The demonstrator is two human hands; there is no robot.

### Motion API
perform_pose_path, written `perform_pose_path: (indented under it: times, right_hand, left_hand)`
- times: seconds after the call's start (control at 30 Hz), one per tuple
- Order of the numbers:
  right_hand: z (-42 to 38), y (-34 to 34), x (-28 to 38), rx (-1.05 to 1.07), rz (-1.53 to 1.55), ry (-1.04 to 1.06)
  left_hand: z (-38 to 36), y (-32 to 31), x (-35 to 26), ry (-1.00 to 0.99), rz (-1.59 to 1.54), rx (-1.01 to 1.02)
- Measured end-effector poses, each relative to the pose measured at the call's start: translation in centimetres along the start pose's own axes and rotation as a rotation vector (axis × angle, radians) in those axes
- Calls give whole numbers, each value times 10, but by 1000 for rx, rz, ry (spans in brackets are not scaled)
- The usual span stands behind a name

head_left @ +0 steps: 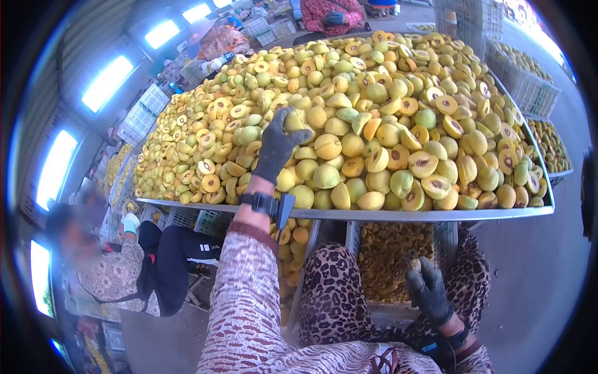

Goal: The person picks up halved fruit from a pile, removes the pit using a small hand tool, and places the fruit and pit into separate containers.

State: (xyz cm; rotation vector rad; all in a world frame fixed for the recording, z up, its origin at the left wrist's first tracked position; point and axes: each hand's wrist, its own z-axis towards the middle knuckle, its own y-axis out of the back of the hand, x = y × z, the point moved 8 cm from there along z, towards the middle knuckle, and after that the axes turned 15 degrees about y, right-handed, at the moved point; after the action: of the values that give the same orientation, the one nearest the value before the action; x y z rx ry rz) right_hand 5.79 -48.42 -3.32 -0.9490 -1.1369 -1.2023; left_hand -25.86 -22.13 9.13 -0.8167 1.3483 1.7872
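Note:
A broad heap of yellow-green peaches, many cut in half with brown pits showing, fills a metal-edged table. My left hand, in a dark glove, reaches into the near side of the heap. Its thumb and fingers curl around a yellow peach. Lower right, my right hand, also in a dark glove, is closed above my lap beside a crate of brown pits. A small pale-brown thing shows at its fingertips; I cannot make out what it is.
The table's metal rim runs across in front of me. Under it, more peaches lie in a container on the left. Another person sits at left; others work behind the heap. Crates of fruit stand at right.

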Motion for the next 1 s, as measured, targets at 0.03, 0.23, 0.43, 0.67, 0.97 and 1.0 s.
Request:
perform_pose_path:
  times: [0.03,0.23,0.43,0.67,0.97,1.0]
  right_hand:
    - [4,-1,9,17,-49,80]
    - [27,-33,32,75,51,87]
    - [9,-48,24,158,110,37]
    - [17,-37,25,63,32,115]
    - [21,-45,20,42,32,75]
    - [20,-45,16,43,13,68]
  left_hand:
    - [-35,-11,-24,34,-122,153]
    - [-206,-80,-37,340,-770,522]
    - [-250,-117,-43,412,-1122,520]
    - [-265,-126,-39,465,-965,326]
    - [-263,-126,-41,395,-684,203]
    - [-263,-128,-39,428,-759,197]
